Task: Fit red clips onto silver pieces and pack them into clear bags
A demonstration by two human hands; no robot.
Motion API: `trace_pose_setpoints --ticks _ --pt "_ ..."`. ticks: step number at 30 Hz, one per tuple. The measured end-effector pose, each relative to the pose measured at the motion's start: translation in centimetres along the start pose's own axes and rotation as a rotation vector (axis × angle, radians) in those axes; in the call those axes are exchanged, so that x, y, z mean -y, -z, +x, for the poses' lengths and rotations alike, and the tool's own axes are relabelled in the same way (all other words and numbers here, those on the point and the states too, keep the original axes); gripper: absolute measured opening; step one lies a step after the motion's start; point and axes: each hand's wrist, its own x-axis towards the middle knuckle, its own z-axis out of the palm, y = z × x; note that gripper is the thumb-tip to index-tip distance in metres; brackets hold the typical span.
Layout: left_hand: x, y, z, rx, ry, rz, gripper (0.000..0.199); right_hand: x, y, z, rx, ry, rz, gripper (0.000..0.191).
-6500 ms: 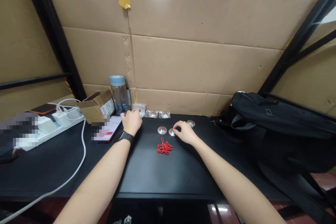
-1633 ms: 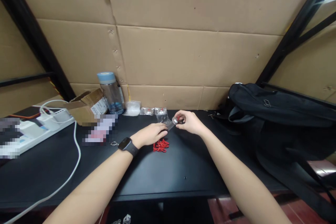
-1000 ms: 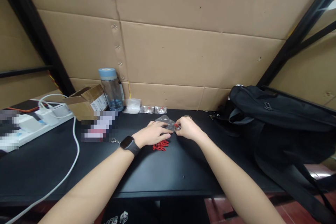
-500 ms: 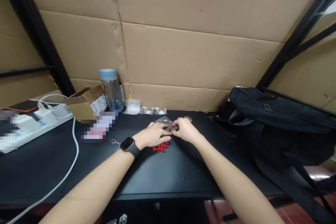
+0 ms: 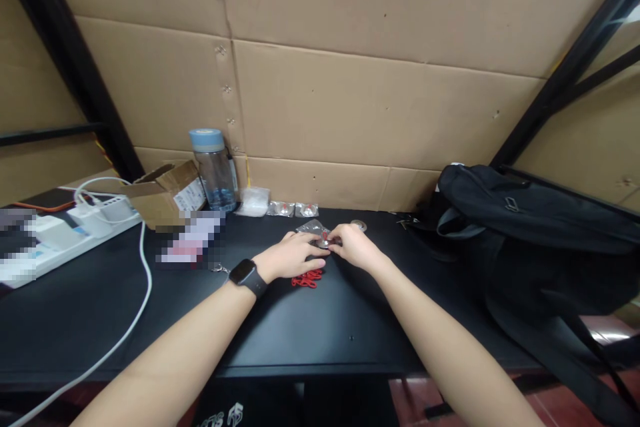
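My right hand (image 5: 356, 247) pinches a small round silvery disc (image 5: 324, 243) with a red bit on it, close above the black table. My left hand (image 5: 293, 257) lies beside it with fingers stretched out, thumb apart, and its fingertips reach the disc's left side. A clear plastic bag (image 5: 311, 226) lies just behind the left fingers. Red knotted cord (image 5: 307, 279) rests on the table below the left thumb, partly covered by that hand. Behind the right hand is another round, clear-looking piece (image 5: 359, 224).
Two small clear packets (image 5: 281, 209) with round pieces stand along the cardboard wall, beside a clear plastic bundle (image 5: 254, 202). A bottle (image 5: 215, 177), an open carton (image 5: 165, 197) and a power strip (image 5: 75, 240) are left. A black backpack (image 5: 530, 220) lies right.
The disc has turned so that its silvery face and red bit show more between my fingers. Both hands have stayed almost in place.
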Motion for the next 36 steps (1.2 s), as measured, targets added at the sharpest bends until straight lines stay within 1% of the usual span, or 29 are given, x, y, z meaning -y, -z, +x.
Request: trace_pose_setpoints --ticks 3,6,9,12,16,21,25,28,30,33,35,36 --pt "-0.1 -0.1 0.0 -0.02 0.001 0.006 0.039 0.0 -0.7 0.4 -0.072 -0.033 -0.023 0.013" --pt "0.0 -0.3 -0.1 -0.038 -0.007 0.019 0.039 0.1 -1.1 0.8 -0.139 -0.052 -0.152 0.011" --pt "0.1 -0.4 -0.2 -0.034 0.003 0.029 0.04 0.3 -1.2 1.1 -0.195 -0.078 -0.284 0.02" --pt "0.1 -0.3 -0.2 -0.017 0.019 0.043 0.04 0.3 -1.5 1.6 -0.227 -0.104 -0.334 0.03" --pt "0.0 0.0 -0.2 -0.023 0.016 0.058 0.037 0.2 -1.8 2.2 -0.235 -0.141 -0.377 0.033" --pt "-0.2 0.6 -0.2 -0.072 -0.016 0.074 0.034 -0.2 -1.6 2.4 -0.194 -0.186 -0.411 0.027" --pt "-0.5 0.7 -0.2 -0.09 -0.029 0.046 0.035 -0.4 -1.6 2.4 -0.195 -0.218 -0.409 0.023" --pt "-0.8 0.9 -0.1 -0.094 -0.045 0.04 0.034 -0.5 -1.6 2.3 -0.208 -0.235 -0.361 0.022" --pt "-0.9 1.2 -0.1 -0.109 -0.049 0.038 0.033 -0.9 -1.3 2.2 -0.188 -0.211 -0.258 0.025" --pt "-0.6 1.7 -0.1 -0.189 -0.035 -0.002 0.03 -2.1 -0.2 1.6 -0.107 -0.053 0.022 0.032" --pt "-0.1 1.9 0.0 -0.268 -0.005 -0.021 0.032 -3.2 0.6 1.1 -0.08 0.025 0.195 0.028" --pt "0.2 1.9 0.0 -0.303 0.019 -0.013 0.034 -3.8 0.8 0.9 -0.085 0.041 0.235 0.024"
